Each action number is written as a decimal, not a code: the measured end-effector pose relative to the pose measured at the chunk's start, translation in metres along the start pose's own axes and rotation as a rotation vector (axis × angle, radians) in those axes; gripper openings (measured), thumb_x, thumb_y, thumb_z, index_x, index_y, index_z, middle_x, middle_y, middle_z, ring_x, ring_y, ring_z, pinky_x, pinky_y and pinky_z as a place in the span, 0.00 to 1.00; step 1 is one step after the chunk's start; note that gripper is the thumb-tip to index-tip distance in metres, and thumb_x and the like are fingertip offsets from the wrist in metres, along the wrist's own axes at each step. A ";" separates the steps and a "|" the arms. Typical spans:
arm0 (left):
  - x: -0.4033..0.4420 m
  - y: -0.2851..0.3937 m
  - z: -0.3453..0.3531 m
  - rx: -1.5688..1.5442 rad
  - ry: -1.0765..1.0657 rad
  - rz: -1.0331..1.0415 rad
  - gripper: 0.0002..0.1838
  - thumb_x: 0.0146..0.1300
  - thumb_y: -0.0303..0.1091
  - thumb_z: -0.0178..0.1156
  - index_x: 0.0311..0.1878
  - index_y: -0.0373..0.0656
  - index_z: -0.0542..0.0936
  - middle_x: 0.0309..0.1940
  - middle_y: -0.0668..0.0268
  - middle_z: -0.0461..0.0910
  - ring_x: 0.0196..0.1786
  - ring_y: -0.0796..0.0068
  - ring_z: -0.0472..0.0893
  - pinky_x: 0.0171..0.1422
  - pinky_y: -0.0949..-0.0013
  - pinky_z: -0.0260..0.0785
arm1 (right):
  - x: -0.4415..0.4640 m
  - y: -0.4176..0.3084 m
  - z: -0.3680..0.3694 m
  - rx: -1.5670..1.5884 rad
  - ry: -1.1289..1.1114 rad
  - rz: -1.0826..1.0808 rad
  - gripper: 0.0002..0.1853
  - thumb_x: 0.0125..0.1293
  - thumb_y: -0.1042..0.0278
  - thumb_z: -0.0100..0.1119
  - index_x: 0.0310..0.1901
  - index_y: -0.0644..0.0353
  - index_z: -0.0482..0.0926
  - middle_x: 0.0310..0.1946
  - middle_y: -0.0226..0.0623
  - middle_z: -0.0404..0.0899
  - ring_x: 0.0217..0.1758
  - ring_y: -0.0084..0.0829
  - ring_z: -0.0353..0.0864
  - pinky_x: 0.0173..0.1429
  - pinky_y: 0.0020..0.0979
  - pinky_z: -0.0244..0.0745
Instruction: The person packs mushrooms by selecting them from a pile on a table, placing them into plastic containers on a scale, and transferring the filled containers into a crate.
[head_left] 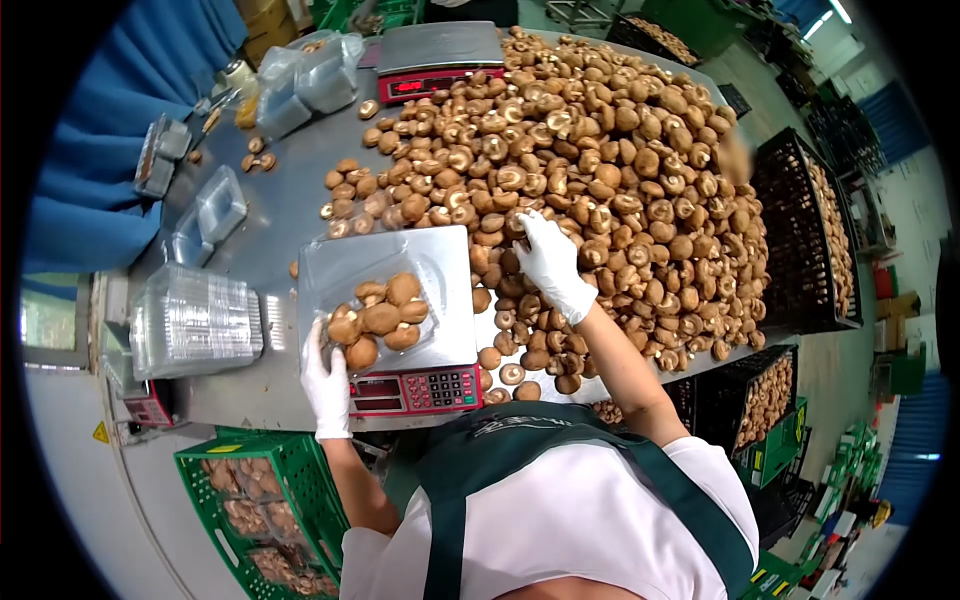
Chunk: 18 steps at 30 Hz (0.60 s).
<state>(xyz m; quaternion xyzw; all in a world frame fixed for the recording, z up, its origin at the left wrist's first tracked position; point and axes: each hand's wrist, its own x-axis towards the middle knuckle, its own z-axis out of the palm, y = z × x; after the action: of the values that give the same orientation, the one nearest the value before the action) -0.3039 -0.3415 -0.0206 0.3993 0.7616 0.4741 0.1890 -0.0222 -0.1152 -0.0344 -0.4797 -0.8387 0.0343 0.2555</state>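
Observation:
A clear plastic tray [428, 335] lies on the metal pan [317, 262] of the near red weighing scale [425, 392]. Several brown mushrooms [380, 319] sit in it, caps mostly up. My gloved left hand [327, 388] is at the tray's lower left, its fingers and thumb around a mushroom [344, 327] there. The tray's edge at that spot is partly hidden. My gloved right hand [555, 268] reaches onto the near left side of the big mushroom pile [640, 190], its fingers curled over a mushroom [518, 222].
Stacked clear trays [197, 320] stand at the table's left. A second scale [440, 55] is at the far side, beside bagged trays [310, 85]. Black crates of mushrooms [815, 230] line the right. A green crate [250, 505] with packed mushrooms sits below left.

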 end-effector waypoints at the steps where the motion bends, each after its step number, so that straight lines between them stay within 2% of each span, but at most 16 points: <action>1: -0.001 -0.001 -0.003 -0.002 0.001 0.005 0.26 0.57 0.16 0.51 0.61 0.39 0.70 0.60 0.55 0.71 0.62 0.61 0.72 0.67 0.64 0.62 | -0.005 0.002 -0.003 -0.006 0.019 0.009 0.23 0.52 0.68 0.64 0.51 0.59 0.73 0.50 0.39 0.76 0.43 0.39 0.77 0.44 0.34 0.76; 3: -0.003 -0.006 -0.008 0.159 0.055 0.096 0.26 0.56 0.16 0.52 0.60 0.39 0.71 0.61 0.55 0.70 0.63 0.60 0.70 0.68 0.63 0.61 | -0.014 0.009 -0.014 -0.049 0.014 0.065 0.23 0.53 0.67 0.65 0.52 0.57 0.74 0.52 0.34 0.76 0.47 0.36 0.77 0.48 0.32 0.76; 4: -0.003 -0.002 -0.009 0.182 0.080 0.110 0.25 0.56 0.17 0.52 0.59 0.39 0.72 0.61 0.56 0.70 0.64 0.60 0.69 0.68 0.63 0.60 | -0.017 0.015 -0.021 -0.062 0.009 0.067 0.22 0.53 0.66 0.65 0.52 0.56 0.74 0.51 0.35 0.76 0.46 0.36 0.77 0.47 0.31 0.76; 7: -0.001 0.010 -0.009 0.197 0.161 0.152 0.20 0.57 0.18 0.52 0.54 0.38 0.76 0.59 0.56 0.72 0.62 0.60 0.71 0.67 0.63 0.61 | -0.018 0.032 -0.050 -0.097 0.103 0.158 0.19 0.52 0.68 0.66 0.46 0.57 0.76 0.40 0.35 0.80 0.38 0.36 0.78 0.40 0.33 0.76; 8: 0.001 0.011 -0.008 0.194 0.161 0.152 0.20 0.57 0.18 0.52 0.54 0.38 0.76 0.59 0.56 0.72 0.62 0.60 0.71 0.67 0.63 0.61 | -0.015 0.039 -0.058 -0.153 0.194 0.156 0.18 0.51 0.68 0.67 0.44 0.56 0.76 0.38 0.33 0.80 0.36 0.35 0.78 0.39 0.32 0.76; 9: 0.003 0.012 -0.007 0.196 0.194 0.176 0.18 0.58 0.18 0.52 0.53 0.38 0.76 0.58 0.56 0.73 0.61 0.60 0.72 0.66 0.63 0.62 | -0.012 0.046 -0.065 -0.154 0.203 0.219 0.21 0.51 0.64 0.69 0.47 0.56 0.76 0.40 0.35 0.80 0.38 0.36 0.79 0.41 0.32 0.76; 11: 0.008 0.016 -0.002 0.191 0.219 0.208 0.17 0.59 0.18 0.52 0.52 0.37 0.77 0.56 0.56 0.74 0.60 0.60 0.73 0.65 0.63 0.63 | -0.005 0.067 -0.068 -0.259 0.273 0.136 0.24 0.50 0.61 0.70 0.49 0.57 0.75 0.42 0.36 0.79 0.40 0.37 0.79 0.43 0.32 0.76; 12: 0.010 0.019 0.001 0.185 0.225 0.216 0.16 0.59 0.19 0.53 0.51 0.37 0.78 0.55 0.56 0.75 0.59 0.61 0.73 0.64 0.63 0.63 | -0.004 0.072 -0.068 -0.281 0.196 0.148 0.27 0.49 0.58 0.71 0.51 0.59 0.75 0.43 0.37 0.79 0.42 0.38 0.79 0.44 0.32 0.76; 15: 0.015 0.023 0.006 0.190 0.225 0.253 0.15 0.59 0.19 0.54 0.50 0.37 0.78 0.54 0.56 0.76 0.57 0.61 0.75 0.63 0.63 0.65 | 0.000 0.078 -0.068 -0.306 0.019 0.209 0.25 0.51 0.60 0.69 0.50 0.58 0.76 0.38 0.37 0.80 0.40 0.38 0.79 0.43 0.34 0.76; 17: 0.017 0.024 0.008 0.199 0.227 0.276 0.14 0.59 0.19 0.54 0.49 0.36 0.78 0.53 0.57 0.77 0.57 0.61 0.75 0.63 0.63 0.65 | 0.000 0.089 -0.070 -0.120 0.061 0.273 0.23 0.51 0.61 0.67 0.50 0.58 0.76 0.36 0.38 0.81 0.39 0.40 0.80 0.43 0.35 0.77; 18: 0.016 0.024 0.007 0.195 0.229 0.273 0.14 0.59 0.19 0.54 0.49 0.36 0.78 0.53 0.57 0.77 0.57 0.61 0.75 0.62 0.63 0.65 | 0.001 0.095 -0.073 -0.005 0.094 0.318 0.24 0.51 0.64 0.67 0.52 0.58 0.76 0.39 0.42 0.81 0.41 0.37 0.82 0.46 0.32 0.77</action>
<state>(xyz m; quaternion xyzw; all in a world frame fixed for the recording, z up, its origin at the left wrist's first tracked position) -0.2984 -0.3193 -0.0013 0.4586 0.7594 0.4615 -0.0044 0.0860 -0.0771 0.0006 -0.6082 -0.7393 0.0497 0.2847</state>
